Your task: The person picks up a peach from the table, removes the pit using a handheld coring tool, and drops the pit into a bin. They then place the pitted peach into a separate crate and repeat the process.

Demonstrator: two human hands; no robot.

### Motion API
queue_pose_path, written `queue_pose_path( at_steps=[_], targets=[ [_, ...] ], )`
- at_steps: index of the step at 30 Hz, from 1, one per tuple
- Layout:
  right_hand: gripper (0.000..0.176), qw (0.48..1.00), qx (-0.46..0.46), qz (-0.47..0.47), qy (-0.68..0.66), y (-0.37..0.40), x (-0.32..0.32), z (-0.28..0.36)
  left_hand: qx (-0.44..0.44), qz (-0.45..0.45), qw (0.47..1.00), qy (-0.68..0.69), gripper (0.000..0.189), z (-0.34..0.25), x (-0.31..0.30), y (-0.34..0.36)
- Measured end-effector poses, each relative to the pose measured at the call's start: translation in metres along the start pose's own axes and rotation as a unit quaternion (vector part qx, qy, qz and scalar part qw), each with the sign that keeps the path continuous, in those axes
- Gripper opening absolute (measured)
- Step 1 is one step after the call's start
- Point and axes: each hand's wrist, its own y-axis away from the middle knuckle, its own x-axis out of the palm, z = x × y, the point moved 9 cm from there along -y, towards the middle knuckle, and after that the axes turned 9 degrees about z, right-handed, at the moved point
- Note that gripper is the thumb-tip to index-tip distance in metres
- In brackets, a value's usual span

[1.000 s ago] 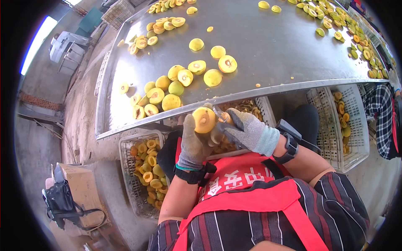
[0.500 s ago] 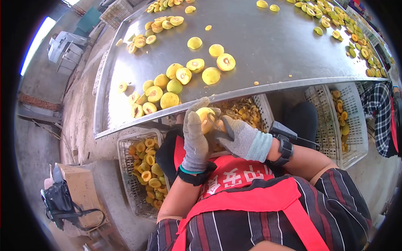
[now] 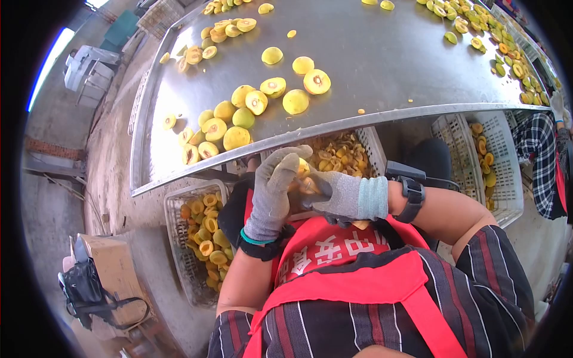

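My left hand [image 3: 270, 194], in a grey knit glove, is wrapped round a yellow peach half [image 3: 304, 167] just in front of the table edge. Close against that fruit is my right hand [image 3: 346, 196], gloved too, its fingers curled in. Whatever the right fingers grip is hidden by the glove and blur. A small pale orange piece [image 3: 360, 225] shows just under the right hand. Beyond the hands, several peach halves [image 3: 237, 138] lie on the metal table [image 3: 358, 65], some cut side up with the stone showing.
A crate [image 3: 190, 280] of peach halves stands low at left. Below the table edge, another crate [image 3: 375, 152] holds peach pieces. White crates [image 3: 507, 149] are at right, near a co-worker's checked sleeve [image 3: 540, 143]. A cardboard box [image 3: 113, 268] and black bag [image 3: 89, 289] sit at far left.
My right hand has turned and its fingers are curled lower against the peach half. My left hand has tilted and shifted slightly left. A small piece now shows under the right hand.
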Motion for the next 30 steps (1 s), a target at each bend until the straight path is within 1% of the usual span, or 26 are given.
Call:
queue_pose_path(
  at_steps=[1, 2, 3, 5, 6, 7, 8, 9, 10, 11, 13, 14, 15, 16, 17, 18, 19, 21, 22, 23, 24, 25, 26, 27, 28, 30],
  targets=[
    [0.026, 0.999, -0.043, -0.019, 0.024, -0.002, -0.002, 0.001, 0.0, -0.002, 1.0, 0.0, 0.026, -0.004, 0.001, -0.001],
    [0.025, 0.994, -0.086, -0.039, 0.047, -0.001, -0.004, 0.006, 0.003, -0.009, 0.999, -0.053, 0.026, -0.009, 0.001, 0.0],
    [0.025, 0.994, -0.087, -0.039, 0.045, 0.0, -0.004, 0.01, 0.007, -0.015, 0.994, -0.107, 0.026, -0.013, 0.001, -0.001],
    [0.026, 1.0, 0.002, -0.025, -0.012, 0.0, -0.003, 0.006, 0.026, -0.025, 0.995, -0.092, 0.025, -0.007, -0.005, -0.006],
    [0.026, 1.0, 0.003, -0.026, -0.012, 0.0, -0.005, 0.007, 0.048, -0.036, 0.995, -0.076, 0.024, -0.008, -0.009, -0.008],
    [0.027, 0.997, 0.034, 0.01, -0.075, -0.002, 0.0, 0.001, 0.048, -0.036, 0.995, -0.076, 0.024, -0.006, -0.007, -0.009],
    [0.028, 0.987, 0.066, 0.046, -0.138, -0.002, 0.008, -0.005, 0.054, -0.05, 0.992, -0.103, 0.029, -0.006, -0.005, -0.009],
    [0.028, 0.987, 0.066, 0.047, -0.138, -0.008, 0.011, -0.017, 0.06, -0.064, 0.988, -0.13, 0.035, -0.006, -0.004, -0.01],
    [0.029, 0.994, -0.063, -0.083, 0.029, -0.015, -0.006, -0.013, 0.058, -0.065, 0.988, -0.129, 0.035, -0.003, -0.004, -0.011],
    [0.031, 0.94, -0.187, -0.21, 0.195, -0.006, -0.013, 0.002, 0.074, -0.085, 0.979, -0.172, 0.033, -0.003, -0.006, -0.013],
    [0.032, 0.932, -0.164, -0.225, 0.232, -0.008, -0.015, 0.005, 0.091, -0.103, 0.967, -0.213, 0.032, -0.008, -0.001, -0.013],
    [0.029, 0.972, -0.122, -0.145, 0.138, -0.018, -0.012, -0.003, 0.08, -0.115, 0.977, -0.16, 0.031, -0.007, 0.002, -0.012],
    [0.027, 0.994, -0.077, -0.062, 0.042, -0.024, -0.004, -0.009, 0.068, -0.127, 0.984, -0.107, 0.03, -0.005, 0.001, -0.011],
    [0.027, 0.994, -0.077, -0.06, 0.043, -0.018, -0.005, -0.004, 0.068, -0.128, 0.984, -0.107, 0.03, -0.002, -0.002, -0.011],
    [0.024, 0.994, -0.032, -0.003, -0.106, -0.014, 0.001, -0.015, 0.08, -0.108, 0.986, -0.099, 0.026, 0.001, -0.004, -0.013],
    [0.021, 0.966, 0.015, 0.051, -0.253, -0.01, 0.011, -0.024, 0.091, -0.086, 0.988, -0.093, 0.022, 0.002, -0.002, -0.014],
    [0.021, 0.966, 0.015, 0.05, -0.255, -0.007, 0.01, -0.025, 0.089, -0.085, 0.988, -0.093, 0.022, 0.0, -0.004, -0.013],
    [0.02, 0.95, 0.005, 0.086, -0.299, -0.003, 0.013, -0.023, 0.01, -0.015, 1.0, -0.022, 0.028, 0.01, 0.004, -0.013],
    [0.021, 0.95, -0.015, 0.104, -0.295, -0.003, 0.015, -0.024, 0.012, -0.015, 1.0, -0.022, 0.028, 0.009, 0.004, -0.012],
    [0.021, 0.95, -0.015, 0.106, -0.294, -0.003, 0.016, -0.026, 0.014, 0.013, 1.0, 0.015, 0.034, 0.009, 0.009, -0.011],
    [0.019, 0.934, -0.048, 0.121, -0.332, -0.002, 0.018, -0.021, 0.016, 0.041, 0.998, 0.052, 0.041, 0.009, 0.014, -0.01],
    [0.019, 0.915, -0.081, 0.136, -0.37, -0.001, 0.02, -0.015, 0.017, 0.039, 0.998, 0.052, 0.041, 0.008, 0.015, -0.009],
    [0.019, 0.915, -0.081, 0.136, -0.37, -0.001, 0.021, -0.015, 0.013, 0.032, 0.998, 0.044, 0.047, 0.008, 0.016, -0.009],
    [0.019, 0.898, -0.065, 0.141, -0.411, 0.0, 0.023, -0.015, 0.01, 0.026, 0.999, 0.036, 0.053, 0.009, 0.017, -0.01],
    [0.018, 0.879, -0.049, 0.146, -0.451, 0.001, 0.026, -0.017, 0.01, 0.025, 0.999, 0.036, 0.053, 0.011, 0.02, -0.01],
    [0.017, 0.884, -0.042, 0.146, -0.442, 0.003, 0.027, -0.017, 0.046, 0.009, 0.997, 0.066, 0.057, 0.01, 0.02, -0.008]
  ],
)
